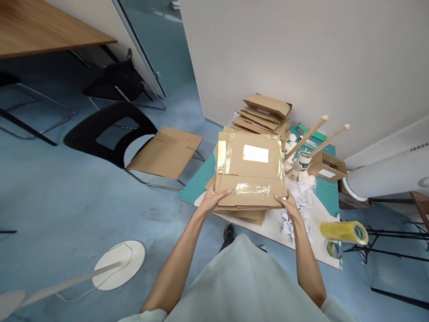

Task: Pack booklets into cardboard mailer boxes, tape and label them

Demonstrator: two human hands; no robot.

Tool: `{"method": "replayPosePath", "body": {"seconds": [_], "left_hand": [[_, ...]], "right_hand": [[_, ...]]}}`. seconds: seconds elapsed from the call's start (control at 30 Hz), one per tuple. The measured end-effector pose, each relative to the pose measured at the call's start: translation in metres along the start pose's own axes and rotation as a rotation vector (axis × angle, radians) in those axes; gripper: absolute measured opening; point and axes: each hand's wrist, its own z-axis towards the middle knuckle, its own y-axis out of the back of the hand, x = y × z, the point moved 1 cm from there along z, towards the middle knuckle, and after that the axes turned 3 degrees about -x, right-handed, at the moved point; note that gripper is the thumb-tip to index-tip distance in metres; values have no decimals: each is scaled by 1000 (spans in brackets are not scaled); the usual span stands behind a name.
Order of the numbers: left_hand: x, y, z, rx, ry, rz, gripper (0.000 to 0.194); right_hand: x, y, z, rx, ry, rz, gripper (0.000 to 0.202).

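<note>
A flattened cardboard box (254,172) with a white label and strips of shiny clear tape is held in front of me, over the table. At its near left corner my left hand (213,198) is closed, thumb on top and fingers underneath. My right hand (287,203) grips the near right corner the same way. Beneath it, more flat cardboard (248,217) sticks out over the table's near edge. Whether the held piece still rests on that pile, I cannot tell.
Behind stands a stack of folded cardboard boxes (264,114). To the right are two wooden poles (310,136), tape rolls (301,161), a small open box (327,166), crumpled paper (291,223) and a yellow tape roll (343,231). A black chair (110,129) holds a cardboard sheet (166,152); a lamp base (119,264) stands left.
</note>
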Motion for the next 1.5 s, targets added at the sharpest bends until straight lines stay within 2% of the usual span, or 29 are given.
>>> {"method": "replayPosePath", "body": {"seconds": [0.17,0.3,0.4,0.5,0.63,0.8,0.9,1.0,1.13,1.23,1.3,1.37,1.5], "left_hand": [[-16,-14,-104,-126,-87,32,99],[-4,-28,-215,-264,-143,62,98],[19,-38,-315,-420,-151,60,98],[44,-50,-423,-602,-153,67,98],[74,-72,-573,-846,-181,49,92],[124,-117,-758,-1166,-251,-26,88],[168,-149,-865,-1375,-289,-97,87],[214,-191,-977,-1578,-322,-159,89],[267,-260,-1134,-1813,-331,-218,91],[304,-311,-1243,-2004,-328,-265,93],[330,-340,-1303,-2140,-329,-313,90],[357,-361,-1353,-2271,-336,-387,89],[413,-382,-1434,-2479,-340,-539,87]], "right_hand": [[10,48,-55,90,46,60,76],[-2,87,-94,206,73,22,82],[-20,109,-125,357,100,-8,84],[-38,121,-162,555,103,-32,87],[-52,122,-228,826,89,-79,88],[-61,115,-330,1143,150,-179,85],[-66,114,-410,1346,226,-236,84],[-84,124,-506,1513,296,-276,87],[-135,150,-656,1736,329,-371,91],[-179,175,-778,1916,350,-426,93],[-202,192,-860,2055,359,-457,93],[-221,208,-940,2188,372,-495,91],[-256,234,-1086,2380,405,-573,91]]}}
